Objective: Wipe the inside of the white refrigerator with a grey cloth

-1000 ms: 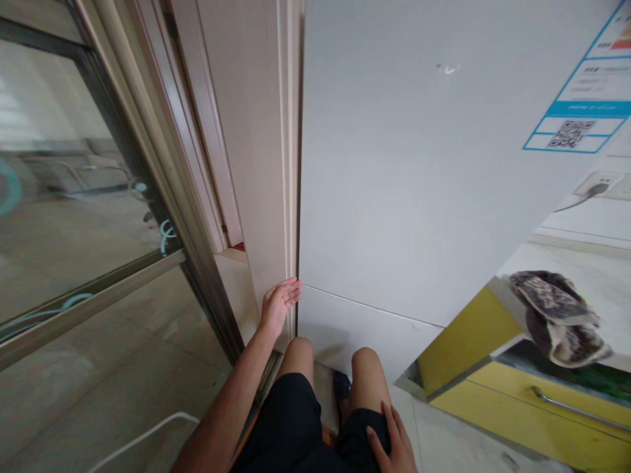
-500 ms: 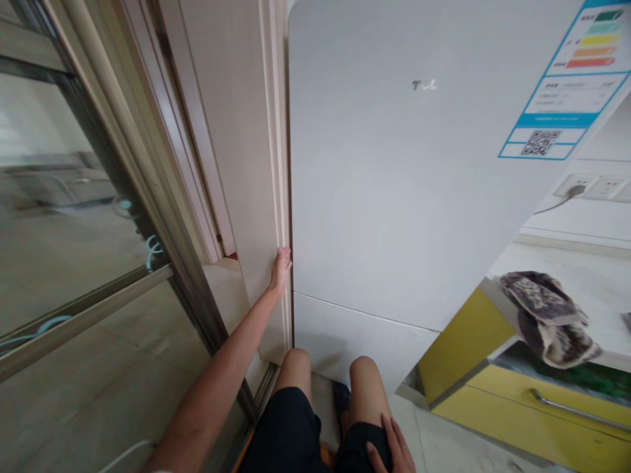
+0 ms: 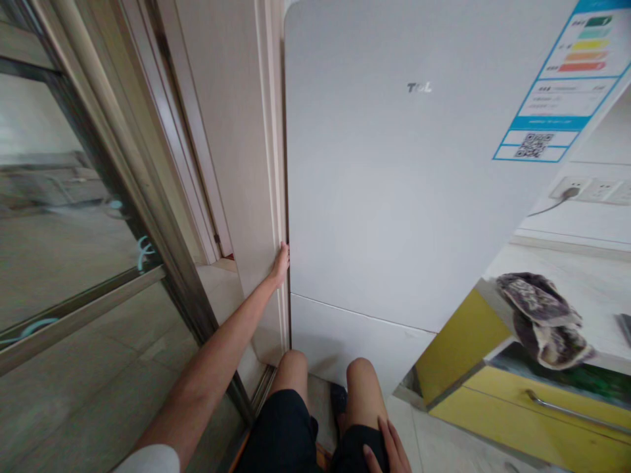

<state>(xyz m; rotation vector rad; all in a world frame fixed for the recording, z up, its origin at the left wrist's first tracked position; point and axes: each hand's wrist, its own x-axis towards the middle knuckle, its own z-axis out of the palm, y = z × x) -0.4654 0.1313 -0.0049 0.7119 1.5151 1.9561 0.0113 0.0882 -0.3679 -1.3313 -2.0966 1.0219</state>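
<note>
A tall, pale grey refrigerator fills the middle of the view, its upper door closed above a lower door. My left arm reaches forward, and my left hand grips the left edge of the upper door, just above the seam. Its fingertips are curled into the narrow gap beside the wooden door frame and partly hidden. At the bottom, my right hand lies on my right thigh, fingers stretched out and holding nothing.
To the left stands a metal-framed glass door. On the right, a fur-patterned cloth hangs over a white counter above yellow drawers. A plug sits in a wall socket. My knees are close to the lower door.
My left hand has turned slightly at the door edge, its fingers now further into the gap. The view has shifted a little; my right hand stays on the thigh.
</note>
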